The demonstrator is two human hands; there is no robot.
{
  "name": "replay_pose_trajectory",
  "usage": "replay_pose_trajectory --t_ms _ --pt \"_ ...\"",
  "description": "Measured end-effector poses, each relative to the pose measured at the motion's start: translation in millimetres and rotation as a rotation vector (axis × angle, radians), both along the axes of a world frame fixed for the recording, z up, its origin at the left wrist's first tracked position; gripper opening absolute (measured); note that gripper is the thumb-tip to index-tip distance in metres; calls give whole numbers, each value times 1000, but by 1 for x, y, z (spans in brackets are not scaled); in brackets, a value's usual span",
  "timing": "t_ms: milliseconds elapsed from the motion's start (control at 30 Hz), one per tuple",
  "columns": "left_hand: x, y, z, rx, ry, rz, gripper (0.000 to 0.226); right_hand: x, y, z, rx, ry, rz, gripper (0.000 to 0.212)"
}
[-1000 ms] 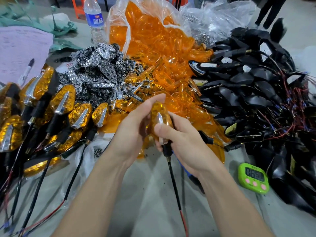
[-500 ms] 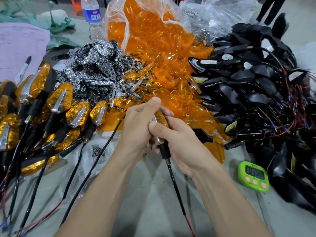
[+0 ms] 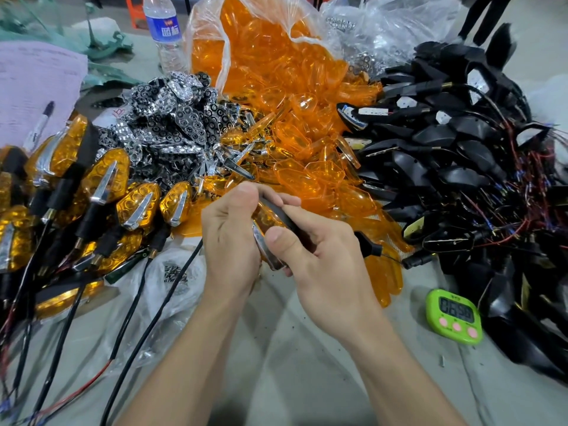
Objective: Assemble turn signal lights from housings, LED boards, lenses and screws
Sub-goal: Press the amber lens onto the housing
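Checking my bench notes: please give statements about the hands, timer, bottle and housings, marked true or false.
1. The left hand and the right hand both grip one amber-lensed turn signal light. True.
2. The lime-green digital timer lies left of the hands. False: it lies to their right.
3. The pile of black plastic housings sits on the right side. True.
4. The clear plastic water bottle lies on its side. False: it stands upright.
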State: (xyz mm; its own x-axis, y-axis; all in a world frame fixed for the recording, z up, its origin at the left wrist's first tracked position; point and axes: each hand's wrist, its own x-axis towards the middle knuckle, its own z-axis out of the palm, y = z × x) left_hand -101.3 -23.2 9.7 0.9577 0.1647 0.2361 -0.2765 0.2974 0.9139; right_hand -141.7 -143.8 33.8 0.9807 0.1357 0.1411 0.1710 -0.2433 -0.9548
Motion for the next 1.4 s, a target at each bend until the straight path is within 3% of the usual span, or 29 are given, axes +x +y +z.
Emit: replay_pose_trajectory --t_ms 200,367,467,567,633,733,800,900,1000,1167,1300,1400 --pt "3 5 2 60 18 -28 38 3 2 -1 -14 23 1 17" --pt "6 13 -1 478 10 -14 30 21 -19 -3 -72 281 141 19" --pt "5 12 5 459 74 -126 33 26 -23 -8 193 325 147 18" --pt "4 11 3 391 186 -258 68 30 -23 -10 616 392 81 25" --pt "0 13 -2 584 147 -260 69 32 -26 -13 849 439 82 36" --pt "-3 19 0 825 163 -202 74 30 -32 -22 933 432 133 47" --pt "-2 24 5 965 152 -119 67 30 -36 -29 867 386 172 50" --pt "-3 30 23 1160 107 -26 53 31 -43 -33 569 289 127 59" --pt "-5 33 37 1283 47 -16 50 32 -48 -30 408 162 89 58" --pt "-9 37 51 1299 -95 -217 61 34 -56 -26 460 61 97 67" --pt "-3 39 53 1196 -33 -293 65 33 -61 -31 471 90 159 71" --pt "0 42 51 1168 78 -387 64 35 -67 -21 180 60 213 63"
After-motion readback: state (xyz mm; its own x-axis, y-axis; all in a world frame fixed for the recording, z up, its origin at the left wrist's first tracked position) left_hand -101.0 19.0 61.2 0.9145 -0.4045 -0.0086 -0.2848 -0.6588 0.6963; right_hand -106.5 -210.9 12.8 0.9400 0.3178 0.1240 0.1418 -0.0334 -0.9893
